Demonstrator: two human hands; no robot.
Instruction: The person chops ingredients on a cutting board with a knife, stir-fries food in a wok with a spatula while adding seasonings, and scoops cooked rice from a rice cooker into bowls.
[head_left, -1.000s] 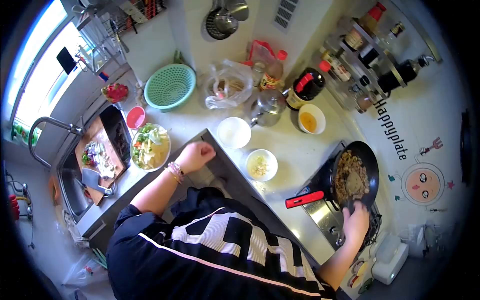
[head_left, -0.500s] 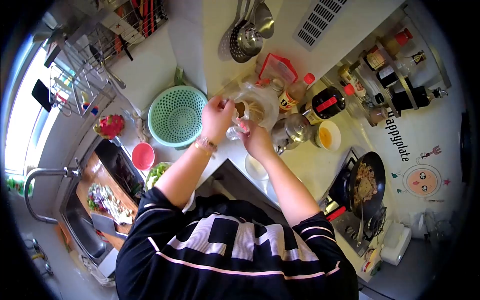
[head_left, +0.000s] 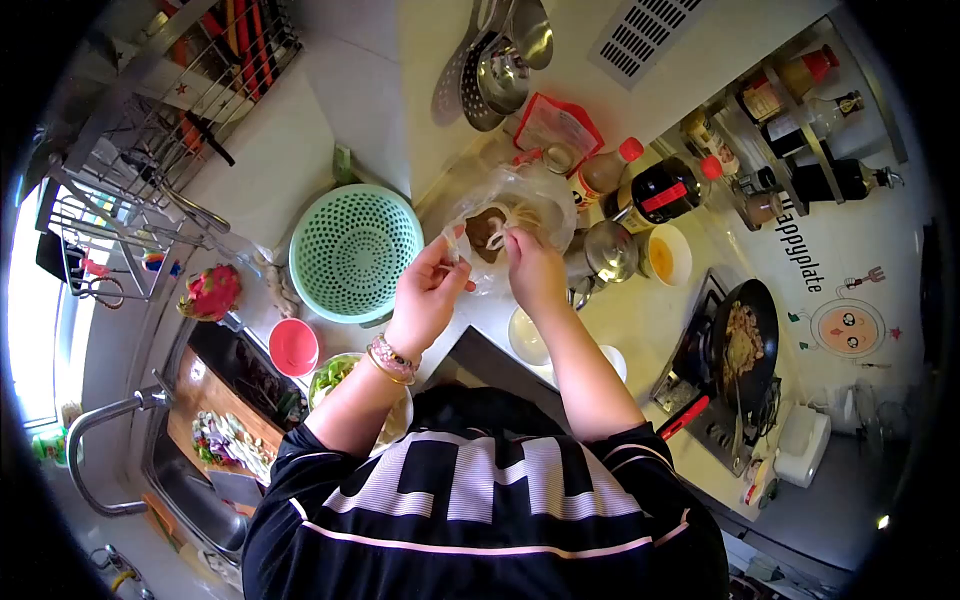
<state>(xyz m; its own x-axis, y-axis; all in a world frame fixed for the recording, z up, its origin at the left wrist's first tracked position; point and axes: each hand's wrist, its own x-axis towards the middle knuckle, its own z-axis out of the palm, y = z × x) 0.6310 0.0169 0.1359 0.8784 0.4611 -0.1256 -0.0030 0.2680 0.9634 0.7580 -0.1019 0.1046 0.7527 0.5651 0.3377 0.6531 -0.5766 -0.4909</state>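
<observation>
A clear plastic bag (head_left: 548, 190) stands on the counter in front of me, its mouth spread apart. Something brown (head_left: 487, 232) shows inside it, and I cannot make out what it is. My left hand (head_left: 432, 290) pinches the bag's near left edge between thumb and fingers. On the other side, my right hand (head_left: 538, 268) grips a twisted whitish part of the bag's rim with closed fingertips. Just left of the bag sits a mint-green colander (head_left: 355, 250). A metal pot or jug (head_left: 610, 250) stands beside my right hand.
Sauce bottles (head_left: 660, 195) and a bowl of yellow liquid (head_left: 668, 255) stand to the right. A wok (head_left: 748, 340) with food rests on the stove. Leftward are a pink bowl (head_left: 294, 346), greens (head_left: 332, 374), a dragon fruit (head_left: 210, 292) and a cutting board (head_left: 195, 390) with chopped vegetables over the sink.
My hands have moved apart and slightly lower. The bag's mouth is wider, and more of the brown contents shows. The whole view has shifted a little.
</observation>
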